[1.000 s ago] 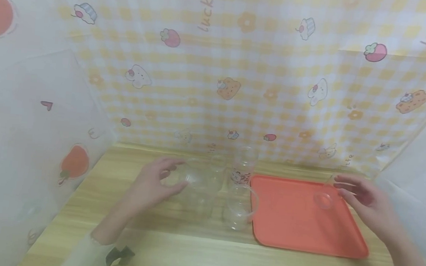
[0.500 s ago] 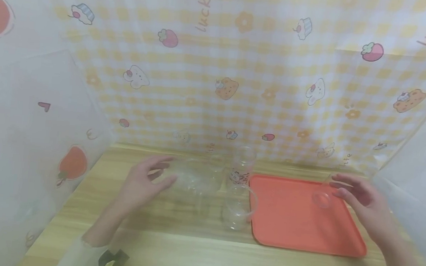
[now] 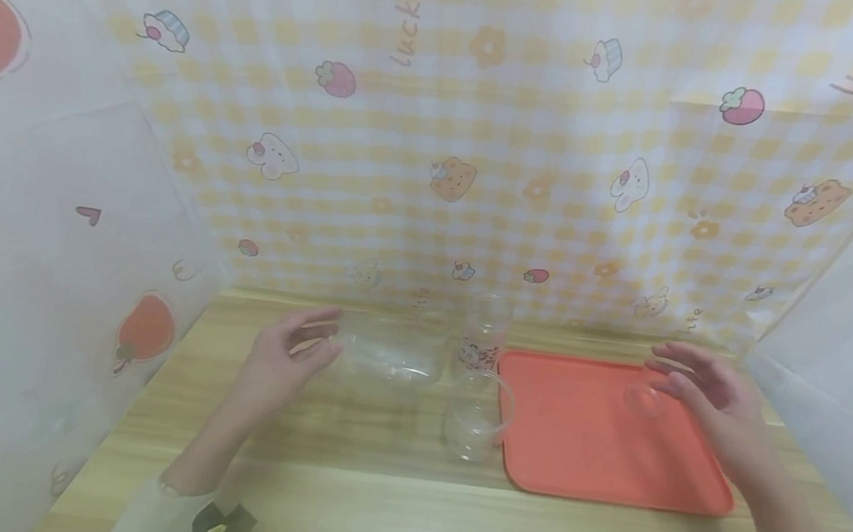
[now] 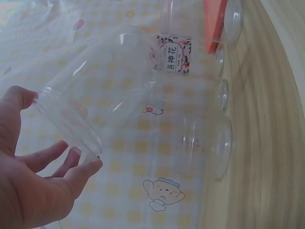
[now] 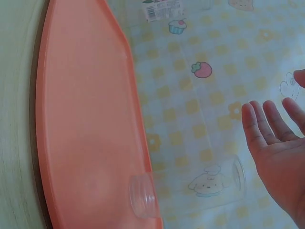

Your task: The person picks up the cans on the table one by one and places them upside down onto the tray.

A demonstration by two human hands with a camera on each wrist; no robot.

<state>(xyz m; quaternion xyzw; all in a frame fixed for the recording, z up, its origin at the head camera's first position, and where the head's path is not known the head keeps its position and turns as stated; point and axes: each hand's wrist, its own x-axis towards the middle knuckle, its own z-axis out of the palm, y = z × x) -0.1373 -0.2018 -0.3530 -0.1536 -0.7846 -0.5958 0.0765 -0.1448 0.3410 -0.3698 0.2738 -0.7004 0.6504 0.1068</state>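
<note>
My left hand (image 3: 279,367) pinches a clear plastic jar (image 4: 100,86) by its threaded mouth. The jar is tipped on its side above the wooden table, its mouth towards my palm. Behind it stands another clear jar (image 4: 207,143). To its right are a clear jar with a floral label (image 3: 482,350) and an open wide jar (image 3: 469,436) nearer me. My right hand (image 5: 281,138), fingers slightly bent and holding nothing, hovers over the right side of the orange tray (image 3: 609,431). A slim clear jar (image 5: 190,193) stands on that tray beside the hand, apart from it.
A yellow checked cloth (image 3: 434,175) with cartoon prints hangs behind the table (image 3: 392,514). White printed sheets close off the left and right sides. The wide jar stands against the tray's left edge.
My left hand has shifted left and tipped the jar over, so its outline now lies sideways. My right hand has drifted slightly left over the tray.
</note>
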